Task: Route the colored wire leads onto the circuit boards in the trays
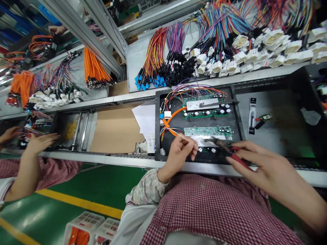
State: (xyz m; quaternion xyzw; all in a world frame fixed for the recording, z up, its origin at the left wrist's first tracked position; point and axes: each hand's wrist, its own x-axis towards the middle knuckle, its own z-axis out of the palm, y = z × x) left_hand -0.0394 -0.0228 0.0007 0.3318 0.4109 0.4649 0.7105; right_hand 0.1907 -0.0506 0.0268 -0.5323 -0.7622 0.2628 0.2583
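Between the fingertips of my left hand (pixel 182 151) is the end of a thin white wire (pixel 176 129), which runs over the lower green circuit board (pixel 208 130). My right hand (pixel 265 170) is wrapped round red-handled pliers (pixel 228 149), whose dark jaws lie over the board's metal bar. I cannot tell whether the jaws touch it. Both boards sit in a black tray (pixel 201 121). The upper board (pixel 185 113) has a metal bar and many coloured wires. Thick orange cables (pixel 167 124) and a white connector (pixel 167 114) lie at the tray's left side.
Bundled wires with blue plugs (pixel 149 81) and white connectors (pixel 245 56) fill the shelf behind. Cardboard (pixel 114 131) and white paper (pixel 145 117) lie left of the tray. Another person's hand (pixel 38 143) works farther left. White crates (pixel 83 226) stand on the floor.
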